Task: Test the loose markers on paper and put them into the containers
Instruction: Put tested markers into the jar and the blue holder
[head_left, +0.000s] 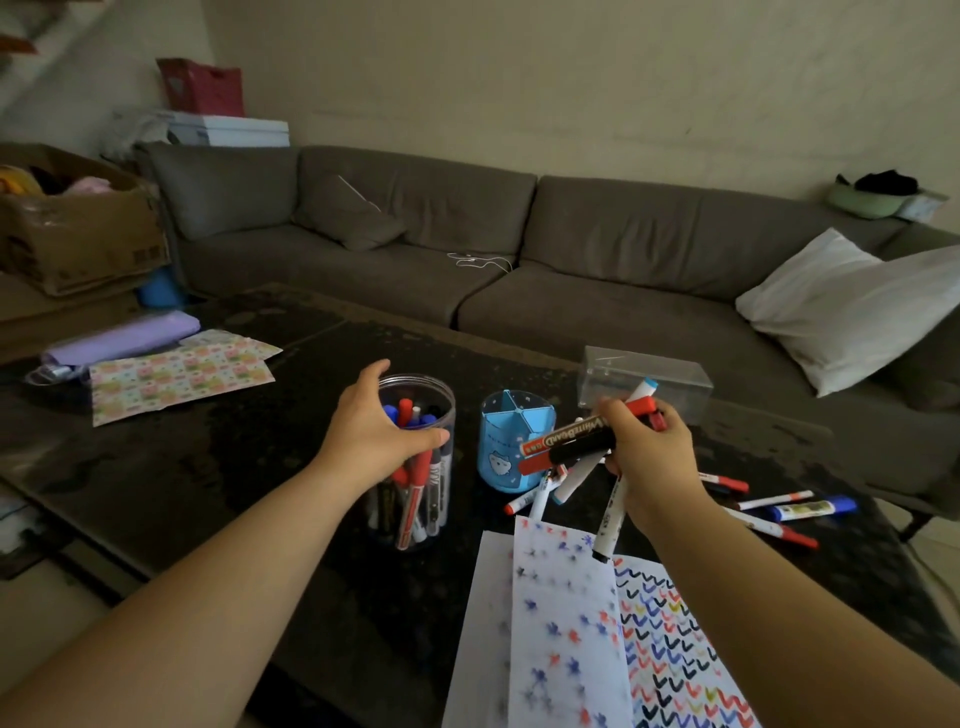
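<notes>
- Markers (587, 447) are sitting bunched in the right hand (652, 457), fingers curling round them – a fat black one with a red cap and a "WHITEBOARD" label is lying across the top, thinner white ones are fanning out below and above
- One white marker from the bunch is pointing down towards the paper (566, 639), its dark tip hanging just over the top edge
- Left hand (374, 434) is wrapping around the rim of the clear jar (415, 462), thumb on the near side, fingers on the far side; the jar is standing upright and holding many red, blue and black markers
- Blue pot (511, 441) is standing just right of the jar, between the two hands, its top divided into wedge compartments; no markers are showing in them
- Clear box (644, 376) is sitting behind the right hand
- Loose markers (774, 504) are lying on the dark table (260, 467) to the right of the hand – red-capped white ones and a thicker blue one
- Paper is lying at the near edge, the upper sheet showing red and blue star marks, the sheet beside it covered in coloured ticks
- Patterned sheets (176, 376) are lying well apart at the far left of the table
- Grey sofa (467, 249) is standing behind, a white pillow (852, 306) resting on its right end
</notes>
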